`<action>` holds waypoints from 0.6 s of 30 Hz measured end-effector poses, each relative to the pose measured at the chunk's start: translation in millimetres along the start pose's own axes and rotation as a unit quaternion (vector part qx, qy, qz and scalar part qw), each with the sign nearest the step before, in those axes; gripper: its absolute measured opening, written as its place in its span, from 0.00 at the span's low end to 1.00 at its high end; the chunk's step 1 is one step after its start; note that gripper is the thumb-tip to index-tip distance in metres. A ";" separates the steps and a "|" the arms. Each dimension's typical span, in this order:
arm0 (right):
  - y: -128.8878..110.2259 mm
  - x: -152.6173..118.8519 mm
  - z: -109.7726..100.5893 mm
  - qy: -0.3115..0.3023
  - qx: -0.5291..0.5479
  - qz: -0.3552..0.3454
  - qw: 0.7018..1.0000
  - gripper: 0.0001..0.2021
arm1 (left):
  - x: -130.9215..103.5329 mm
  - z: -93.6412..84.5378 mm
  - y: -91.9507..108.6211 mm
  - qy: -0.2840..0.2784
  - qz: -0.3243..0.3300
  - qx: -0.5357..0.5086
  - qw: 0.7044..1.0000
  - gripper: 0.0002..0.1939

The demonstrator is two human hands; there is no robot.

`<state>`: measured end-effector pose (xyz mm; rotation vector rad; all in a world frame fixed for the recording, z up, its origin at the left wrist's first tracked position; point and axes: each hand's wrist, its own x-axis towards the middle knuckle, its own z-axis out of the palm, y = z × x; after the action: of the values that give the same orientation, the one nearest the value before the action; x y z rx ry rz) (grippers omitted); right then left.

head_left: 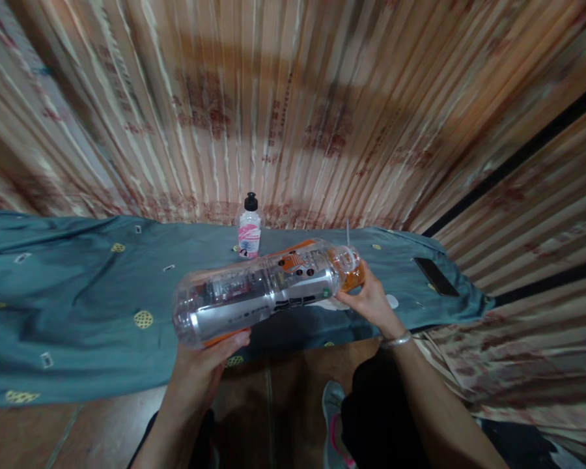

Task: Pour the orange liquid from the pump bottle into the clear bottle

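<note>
A large clear plastic bottle with a silver and orange label lies nearly sideways in the air above the cloth, its wide base to the left. My left hand grips it from below near the base, thumb along the near side. At the other end, my right hand has its fingers closed around a translucent orange part at the neck. Whether that part is a cap or a separate piece I cannot tell. A thin pale stick shows just behind it.
A small upright bottle with black cap and pink label stands behind the large one. A dark phone lies at the right on the blue-green cloth. Pleated curtains hang behind and to the right. Tiled floor shows below.
</note>
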<state>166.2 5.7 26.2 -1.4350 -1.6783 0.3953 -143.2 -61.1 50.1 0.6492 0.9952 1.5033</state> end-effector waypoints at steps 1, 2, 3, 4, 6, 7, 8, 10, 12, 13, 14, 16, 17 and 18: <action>-0.1 0.0 0.0 0.002 -0.002 0.001 1.000 0.37 | -0.6 0.4 0.7 0.003 -0.003 -0.003 1.000 0.14; -0.2 0.0 0.0 0.002 -0.003 0.000 1.000 0.38 | -0.9 0.5 1.3 0.003 -0.006 -0.006 1.000 0.15; -0.3 0.1 0.1 0.003 -0.004 -0.001 1.000 0.38 | -1.1 0.5 1.7 0.001 -0.008 -0.007 1.000 0.15; -0.2 0.3 0.1 0.003 -0.004 -0.003 1.000 0.38 | -1.2 0.5 1.9 -0.001 -0.009 -0.007 1.000 0.16; -0.1 0.7 0.3 0.003 -0.003 -0.003 1.000 0.38 | -1.3 0.8 2.2 0.000 -0.010 -0.004 1.000 0.16; -0.1 0.9 0.4 0.002 -0.002 -0.001 1.000 0.38 | -1.4 1.2 2.2 0.001 -0.008 -0.001 1.000 0.16; 0.0 1.1 0.4 0.003 -0.001 0.000 1.000 0.38 | -1.3 1.5 2.0 0.003 -0.004 0.000 1.000 0.15; 0.2 1.5 0.5 0.003 0.000 -0.003 1.000 0.37 | -0.5 1.5 1.1 0.005 0.003 -0.006 1.000 0.16; 0.5 1.6 0.4 0.003 0.000 -0.008 1.000 0.37 | 1.3 0.1 -0.1 0.001 0.006 -0.017 1.000 0.20; 0.7 1.6 0.3 0.002 -0.001 -0.009 1.000 0.37 | 2.4 -1.1 -0.6 -0.003 0.003 -0.017 1.000 0.22; 0.9 1.5 0.2 0.003 -0.001 -0.008 1.000 0.37 | 3.5 -2.6 -1.0 -0.005 0.000 -0.015 1.000 0.23; 1.4 1.4 0.1 0.003 -0.003 -0.002 1.000 0.37 | 5.3 -5.5 -1.3 -0.011 -0.009 -0.002 1.000 0.25; 1.5 1.3 0.1 0.003 -0.004 0.001 1.000 0.37 | 5.8 -6.7 -1.2 -0.015 -0.013 0.002 1.000 0.26; 1.5 1.2 0.2 0.003 -0.006 0.002 1.000 0.37 | 6.0 -7.4 -1.1 -0.020 -0.013 0.002 1.000 0.27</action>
<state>167.1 7.3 25.5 -1.4460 -1.6764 0.3834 -149.9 -56.9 44.8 0.6640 0.9734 1.4610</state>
